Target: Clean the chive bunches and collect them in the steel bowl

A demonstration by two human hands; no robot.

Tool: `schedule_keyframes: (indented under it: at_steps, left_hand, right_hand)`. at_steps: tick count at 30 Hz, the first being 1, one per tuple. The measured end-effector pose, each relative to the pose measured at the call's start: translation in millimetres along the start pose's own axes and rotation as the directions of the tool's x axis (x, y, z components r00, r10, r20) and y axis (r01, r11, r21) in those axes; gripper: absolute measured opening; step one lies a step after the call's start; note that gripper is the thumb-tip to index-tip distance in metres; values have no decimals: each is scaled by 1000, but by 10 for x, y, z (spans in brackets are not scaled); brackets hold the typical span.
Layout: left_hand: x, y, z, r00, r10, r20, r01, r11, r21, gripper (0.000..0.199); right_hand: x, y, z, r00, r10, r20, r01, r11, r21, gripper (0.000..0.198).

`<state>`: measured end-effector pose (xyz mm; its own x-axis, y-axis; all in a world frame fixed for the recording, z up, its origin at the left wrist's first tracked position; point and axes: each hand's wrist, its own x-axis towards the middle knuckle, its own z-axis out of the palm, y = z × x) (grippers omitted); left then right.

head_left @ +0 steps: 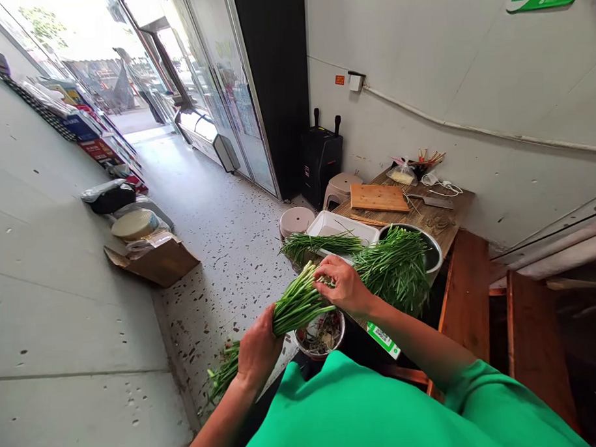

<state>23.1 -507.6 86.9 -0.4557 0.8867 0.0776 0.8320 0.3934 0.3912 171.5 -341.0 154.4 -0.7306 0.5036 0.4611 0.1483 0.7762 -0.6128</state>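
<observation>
My left hand (261, 348) is wrapped round a thick bunch of garlic chives (301, 304), its pale stem ends pointing up and away from me and its leaves trailing down to the left. At those stem ends is my right hand (343, 284), thumb and fingertips pinched together; what lies between them is too small to make out. Below the bunch stands a round bin (326, 333) with plant scraps and litter in it. More chives (394, 262) are heaped over a metal basin (435, 258), and others lie across a white tray (331, 223).
A wooden table (447, 225) bears a cutting board (379, 198) and a cleaver (437, 202). Stools (296, 218) and a black speaker (321, 161) stand behind. Wooden benches (464, 296) are at right. A cardboard box (155, 264) sits by the left wall. A person (139, 82) is outside the doorway.
</observation>
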Motion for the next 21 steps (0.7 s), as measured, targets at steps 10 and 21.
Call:
schedule_keyframes:
  at_steps: [10,21]
  left_hand:
    - [-56,23,-41,1000,5,28,-5,1000,6,42]
    - [-139,-6,-33,999,-17,47,16,1000,27,46]
  right_hand:
    - [-36,-28,23,998,11,58,2,978,-207,8]
    - [-6,2,65,971,145,191,-130,988,-89,6]
